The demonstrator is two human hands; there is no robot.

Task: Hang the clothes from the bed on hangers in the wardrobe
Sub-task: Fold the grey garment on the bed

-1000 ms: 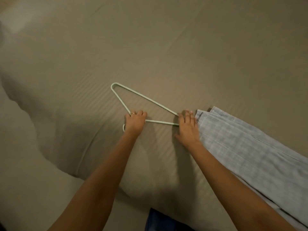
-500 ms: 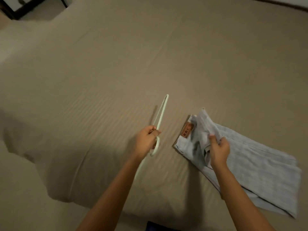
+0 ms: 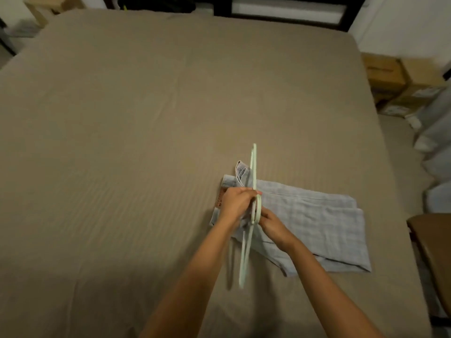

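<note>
Folded light blue jeans (image 3: 314, 220) lie on the tan bed (image 3: 122, 132), with a brown waist label at their left end. A pale green hanger (image 3: 252, 167) stands on edge above the waistband, seen almost end-on. My left hand (image 3: 235, 203) grips the hanger near its hook. My right hand (image 3: 273, 224) is closed at the hook end, just right of the hanger and over the jeans; whether it pinches the fabric or the hanger is unclear. A corner of the waistband (image 3: 240, 172) is raised beside the hanger.
Cardboard boxes (image 3: 395, 81) and pale bags (image 3: 436, 142) sit on the floor right of the bed. A brown chair edge (image 3: 432, 245) is at the right. A dark headboard (image 3: 280, 11) runs along the far side.
The left hand lifted the hanger off the bed, turned it on edge and carried it right over the jeans. The right hand raised the waistband, then met the hanger's hook end.
</note>
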